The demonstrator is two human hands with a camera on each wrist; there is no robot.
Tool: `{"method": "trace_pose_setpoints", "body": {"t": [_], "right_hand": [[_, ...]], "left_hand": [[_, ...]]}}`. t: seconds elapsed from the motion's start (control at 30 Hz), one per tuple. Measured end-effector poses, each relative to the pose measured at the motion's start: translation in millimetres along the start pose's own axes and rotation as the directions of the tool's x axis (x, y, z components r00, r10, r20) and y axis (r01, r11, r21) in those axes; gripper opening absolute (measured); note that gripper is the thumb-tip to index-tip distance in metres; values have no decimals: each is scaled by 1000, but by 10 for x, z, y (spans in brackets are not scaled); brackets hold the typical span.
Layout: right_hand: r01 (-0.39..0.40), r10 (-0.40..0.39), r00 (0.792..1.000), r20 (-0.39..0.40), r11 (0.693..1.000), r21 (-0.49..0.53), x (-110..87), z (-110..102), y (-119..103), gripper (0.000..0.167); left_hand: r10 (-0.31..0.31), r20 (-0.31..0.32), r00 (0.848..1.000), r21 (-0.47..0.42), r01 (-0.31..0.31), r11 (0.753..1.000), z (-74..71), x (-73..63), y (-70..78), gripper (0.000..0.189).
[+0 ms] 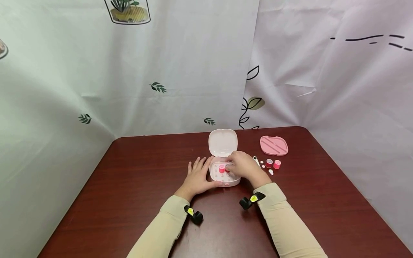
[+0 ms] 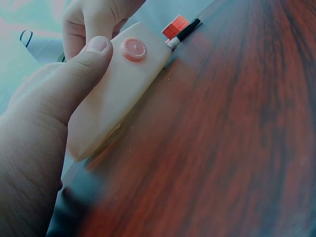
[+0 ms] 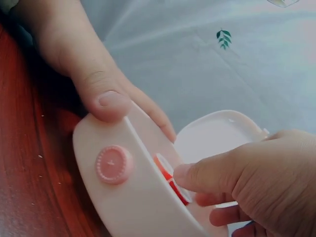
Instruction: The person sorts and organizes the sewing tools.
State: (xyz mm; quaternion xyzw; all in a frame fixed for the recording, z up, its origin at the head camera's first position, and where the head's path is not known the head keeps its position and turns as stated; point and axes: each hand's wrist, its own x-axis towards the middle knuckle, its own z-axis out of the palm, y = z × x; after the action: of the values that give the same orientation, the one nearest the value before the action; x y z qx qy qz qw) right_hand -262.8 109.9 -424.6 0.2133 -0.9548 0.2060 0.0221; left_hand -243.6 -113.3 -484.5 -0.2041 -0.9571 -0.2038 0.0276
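A small pale pink box (image 1: 224, 178) stands open on the dark red table (image 1: 135, 186), its lid (image 1: 222, 142) raised at the back. My left hand (image 1: 198, 176) holds the box's left side; its thumb (image 3: 106, 98) wraps the front corner near the round pink clasp (image 3: 112, 164). My right hand (image 1: 242, 165) reaches into the box from the right and pinches a red thread spool (image 3: 168, 177) between thumb and finger. A pink spool (image 1: 221, 168) stands inside the box beside it.
Right of the box lie a flat pink tray (image 1: 274, 145), a red-and-white spool (image 1: 269, 163), a pink spool (image 1: 277, 164), small white buttons (image 1: 271, 172) and a thin white tool (image 1: 256, 160). Printed curtains enclose the table on three sides.
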Motion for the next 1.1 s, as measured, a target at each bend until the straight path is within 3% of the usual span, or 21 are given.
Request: {"method": "trace_pose_setpoints", "body": {"t": [0.27,0.5,0.83,1.0,1.1], "right_hand": [[33,-23,993,-114,996,86,-81,-187,167,24],[-14,32,980,-195,995,95,-210,-352,564,28],[-205,236,957,-169,962,181,-447,-580,949,36],[-248,275,953,-125,949,196,-514,-609,1064,34],[-270,288,956,-57,939,215,-537,-601,1125,33]], "left_hand": [[-9,15,1000,-7,9,1000,23,3,-9,112],[-6,4,1000,-11,6,1000,37,-17,-4,112],[-15,11,1000,-12,15,1000,37,-12,-11,113],[-4,-7,1000,-16,4,1000,26,-1,-13,113],[-1,-8,1000,-14,1,1000,23,-2,-10,113]]}}
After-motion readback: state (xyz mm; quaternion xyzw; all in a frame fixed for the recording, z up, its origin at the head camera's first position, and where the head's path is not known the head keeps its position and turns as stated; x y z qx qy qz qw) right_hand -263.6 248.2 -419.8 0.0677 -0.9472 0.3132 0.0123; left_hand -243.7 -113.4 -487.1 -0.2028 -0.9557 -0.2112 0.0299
